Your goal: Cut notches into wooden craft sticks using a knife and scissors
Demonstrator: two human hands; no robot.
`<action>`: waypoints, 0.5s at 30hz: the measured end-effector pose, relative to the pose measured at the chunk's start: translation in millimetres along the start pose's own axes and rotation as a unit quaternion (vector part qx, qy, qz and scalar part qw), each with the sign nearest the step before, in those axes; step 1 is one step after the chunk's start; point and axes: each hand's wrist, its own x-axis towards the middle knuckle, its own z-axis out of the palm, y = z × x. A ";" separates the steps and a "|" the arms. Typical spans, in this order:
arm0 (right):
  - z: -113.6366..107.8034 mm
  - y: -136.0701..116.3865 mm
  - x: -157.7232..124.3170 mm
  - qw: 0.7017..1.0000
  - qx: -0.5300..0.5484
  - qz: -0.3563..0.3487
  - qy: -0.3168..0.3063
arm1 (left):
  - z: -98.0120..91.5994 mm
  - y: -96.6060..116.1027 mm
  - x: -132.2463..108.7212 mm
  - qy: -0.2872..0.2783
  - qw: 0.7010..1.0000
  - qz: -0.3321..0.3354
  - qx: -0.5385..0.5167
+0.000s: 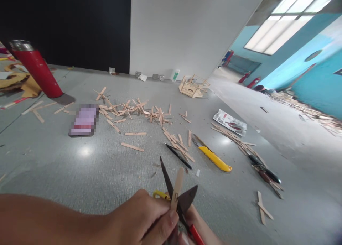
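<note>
My left hand is closed, with a flat wooden craft stick pinched between thumb and fingers and pointing up. The scissors, dark-bladed with a red handle, are held in my right hand, which is partly hidden behind them and cut off by the lower edge. Their blades are spread apart, and the stick passes between or in front of them; I cannot tell which. A small yellow piece shows beside my left fingers, its kind unclear. Beyond the blades lie a black pen and a yellow utility knife.
Loose craft sticks are scattered across the grey table. A phone and a red bottle stand left. Toward the back is a small stick-built frame. Pliers and a white packet lie right.
</note>
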 end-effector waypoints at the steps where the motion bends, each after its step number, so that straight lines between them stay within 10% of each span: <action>1: -1.1 1.4 2.5 1.000 -0.001 0.000 -0.009 | -0.3 0.4 -0.3 -0.003 1.000 -0.002 0.005; 15: 1.7 -13.6 -8.3 0.993 -0.063 0.012 0.101 | 7.9 -10.9 -3.3 0.029 1.000 0.008 -0.007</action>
